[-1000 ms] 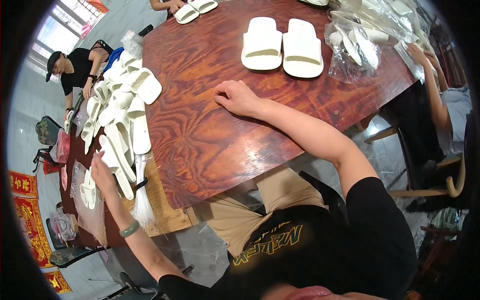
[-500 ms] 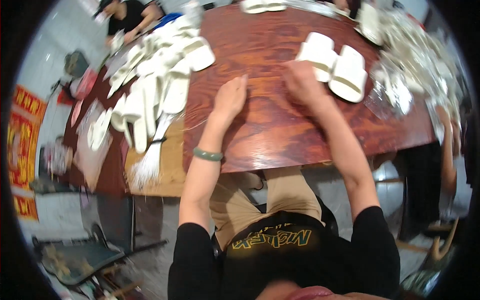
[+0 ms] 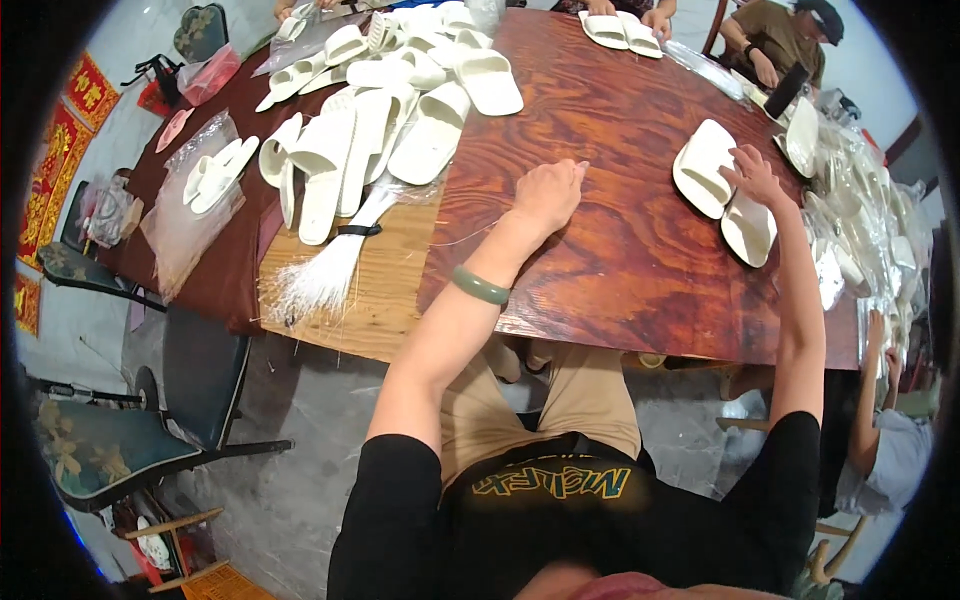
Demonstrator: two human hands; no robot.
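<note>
Over the bare wood of the reddish-brown table, my left hand (image 3: 549,194) is closed, its fingers curled in; whatever is in them, if anything, is too small to make out. At the right, my right hand (image 3: 758,178) reaches over a pair of white slippers, its fingers spread and its fingertips at the straps. The upper slipper (image 3: 703,165) lies flat, sole down. The lower slipper (image 3: 748,232) is partly hidden under my hand. Left of my left hand lies a bundle of thin white strands (image 3: 340,262) tied with a black band.
White slippers (image 3: 428,133) are heaped at the left. A clear bag (image 3: 190,235) lies beside them. Bagged slippers (image 3: 850,215) crowd the right edge. Across the table, another person's hands (image 3: 655,22) touch a white pair (image 3: 618,32). More people sit at the far right and right side.
My right hand has gone from beside the slipper pair to over it, its fingers spreading. My left hand's fingers have curled in. The whole view has shifted.
</note>
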